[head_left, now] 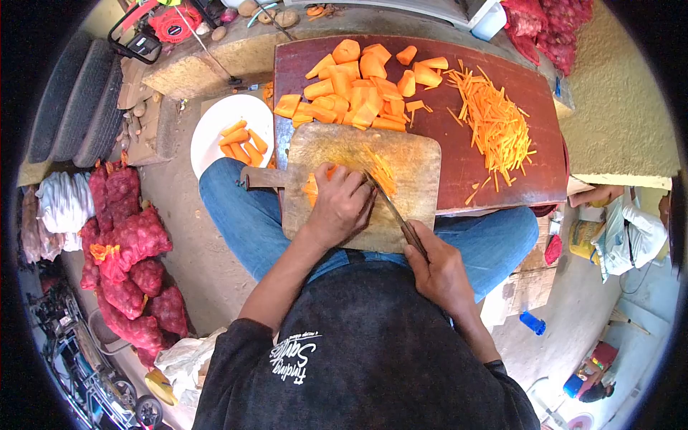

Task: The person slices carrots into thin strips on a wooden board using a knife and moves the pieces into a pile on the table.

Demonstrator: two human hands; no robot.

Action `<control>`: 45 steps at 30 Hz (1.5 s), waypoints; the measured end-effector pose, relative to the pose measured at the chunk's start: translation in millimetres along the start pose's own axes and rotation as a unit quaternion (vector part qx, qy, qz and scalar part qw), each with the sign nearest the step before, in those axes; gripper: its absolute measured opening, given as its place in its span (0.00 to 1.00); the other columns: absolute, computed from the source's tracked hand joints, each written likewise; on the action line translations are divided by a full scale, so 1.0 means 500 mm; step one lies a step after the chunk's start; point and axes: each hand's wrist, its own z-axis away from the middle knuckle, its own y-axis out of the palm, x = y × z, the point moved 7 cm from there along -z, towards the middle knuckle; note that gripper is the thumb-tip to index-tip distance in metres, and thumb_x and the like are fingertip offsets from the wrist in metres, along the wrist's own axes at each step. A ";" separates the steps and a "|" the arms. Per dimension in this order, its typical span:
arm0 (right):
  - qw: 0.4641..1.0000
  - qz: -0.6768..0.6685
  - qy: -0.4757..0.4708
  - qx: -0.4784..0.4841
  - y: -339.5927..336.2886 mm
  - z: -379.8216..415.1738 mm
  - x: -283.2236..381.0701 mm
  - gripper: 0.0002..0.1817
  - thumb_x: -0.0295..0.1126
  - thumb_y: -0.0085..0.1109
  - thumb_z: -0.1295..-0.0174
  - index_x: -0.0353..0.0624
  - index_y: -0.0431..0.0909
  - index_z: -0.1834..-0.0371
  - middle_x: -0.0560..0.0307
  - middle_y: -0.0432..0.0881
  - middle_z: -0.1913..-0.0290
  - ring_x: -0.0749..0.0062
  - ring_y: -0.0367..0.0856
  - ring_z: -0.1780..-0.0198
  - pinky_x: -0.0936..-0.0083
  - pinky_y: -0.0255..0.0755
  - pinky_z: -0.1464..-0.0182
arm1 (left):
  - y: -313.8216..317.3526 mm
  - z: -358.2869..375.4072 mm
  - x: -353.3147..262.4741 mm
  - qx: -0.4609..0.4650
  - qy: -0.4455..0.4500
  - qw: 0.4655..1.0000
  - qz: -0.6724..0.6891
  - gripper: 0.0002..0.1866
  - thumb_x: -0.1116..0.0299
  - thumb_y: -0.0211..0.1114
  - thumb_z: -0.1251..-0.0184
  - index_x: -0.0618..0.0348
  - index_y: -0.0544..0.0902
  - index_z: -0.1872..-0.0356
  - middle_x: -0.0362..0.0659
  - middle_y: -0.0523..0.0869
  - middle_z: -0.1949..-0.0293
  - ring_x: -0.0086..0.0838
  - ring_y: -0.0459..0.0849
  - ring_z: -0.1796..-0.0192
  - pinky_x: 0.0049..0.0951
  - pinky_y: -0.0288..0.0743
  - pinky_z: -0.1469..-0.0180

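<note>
My right hand [437,265] is closed round the handle of a knife [394,212], whose blade angles up and left over a wooden cutting board [416,154]. On the board, my left hand [340,203] presses with curled fingers on a piece of carrot [311,190], mostly hidden beneath it. The blade's tip lies close by those fingers. Thin carrot strips [380,169] rest just beyond the blade. Behind the board, peeled carrot chunks [344,89] are heaped on a dark red table [441,165]. A pile of carrot strips [498,122] lies at the table's right.
Left of the table stands a white basin [204,136] holding several carrots. Red mesh sacks [143,244] are stacked on the floor at left, below some tyres [68,107]. At lower right, another person [598,373] appears in the distance, beyond a blue object [532,322].
</note>
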 end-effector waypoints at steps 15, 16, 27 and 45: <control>0.998 -0.057 0.006 0.008 0.008 -0.065 -0.017 0.21 0.29 0.63 0.19 0.36 0.78 0.26 0.33 0.91 0.44 0.39 0.93 0.41 0.54 0.85 0.41 | 0.014 0.011 0.013 0.006 -0.012 1.000 -0.002 0.08 0.71 0.78 0.36 0.58 0.91 0.57 0.44 0.83 0.60 0.42 0.82 0.51 0.54 0.67 0.36; 0.995 -0.091 0.024 -0.015 0.003 -0.063 -0.023 0.22 0.29 0.63 0.19 0.35 0.78 0.26 0.33 0.91 0.43 0.43 0.93 0.40 0.57 0.84 0.38 | 0.016 0.012 0.016 0.004 -0.018 1.000 0.001 0.10 0.72 0.79 0.37 0.58 0.91 0.56 0.44 0.84 0.59 0.43 0.83 0.51 0.54 0.67 0.36; 0.979 -0.183 0.090 0.017 -0.002 -0.010 -0.068 0.22 0.31 0.63 0.18 0.34 0.81 0.26 0.39 0.90 0.57 0.62 0.90 0.56 0.61 0.83 0.48 | -0.036 0.007 0.059 -0.050 -0.081 0.995 0.024 0.14 0.72 0.81 0.38 0.59 0.92 0.51 0.45 0.90 0.50 0.44 0.85 0.44 0.49 0.67 0.34; 0.965 -0.040 0.062 -0.251 -0.250 -0.161 -0.272 0.21 0.34 0.62 0.15 0.33 0.85 0.28 0.67 0.80 0.66 0.84 0.73 0.69 0.77 0.70 0.66 | -0.058 -0.001 0.061 0.024 -0.087 0.996 0.018 0.20 0.60 0.83 0.35 0.54 0.93 0.45 0.47 0.89 0.46 0.46 0.83 0.39 0.48 0.67 0.32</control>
